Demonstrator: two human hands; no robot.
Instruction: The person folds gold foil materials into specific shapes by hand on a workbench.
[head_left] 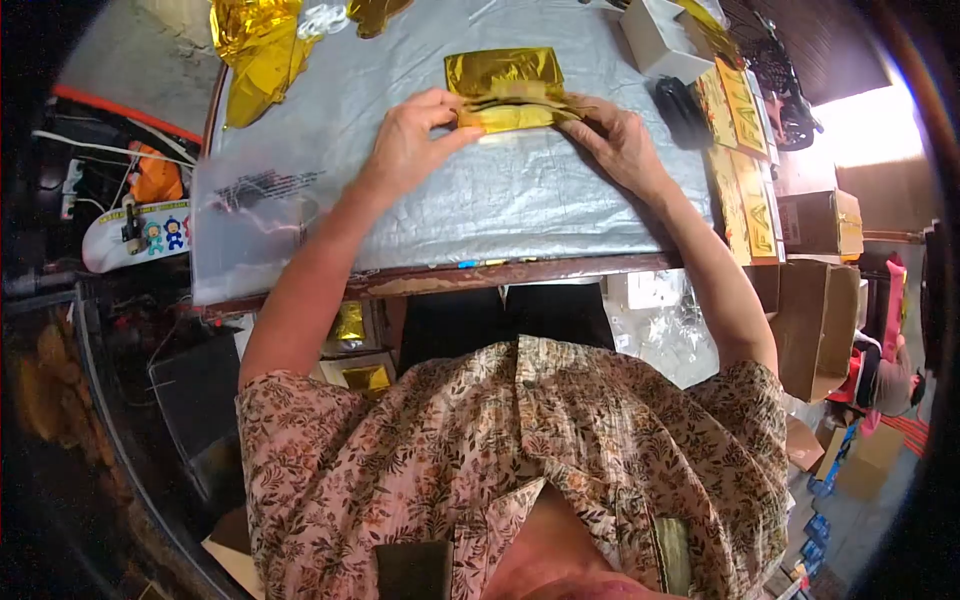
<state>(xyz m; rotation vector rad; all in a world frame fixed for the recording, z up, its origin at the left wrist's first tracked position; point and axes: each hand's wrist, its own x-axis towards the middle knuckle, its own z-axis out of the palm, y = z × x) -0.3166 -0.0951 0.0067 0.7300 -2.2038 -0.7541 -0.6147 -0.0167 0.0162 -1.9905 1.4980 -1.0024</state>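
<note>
A folded sheet of shiny gold foil point(505, 85) lies on the table's silver-grey plastic cover point(420, 210). My left hand point(410, 140) pinches the foil's near left edge between thumb and fingers. At the near right edge, my right hand point(618, 140) presses and holds the same fold with its fingertips. Both forearms reach up from my flowered shirt at the bottom of the view.
Crumpled gold foil point(258, 50) lies at the table's far left corner. A white box point(660, 38), a black object point(682, 108) and a row of yellow printed packets point(745, 160) line the right side. Cardboard boxes point(820, 300) stand on the floor to the right; clutter and cables sit left.
</note>
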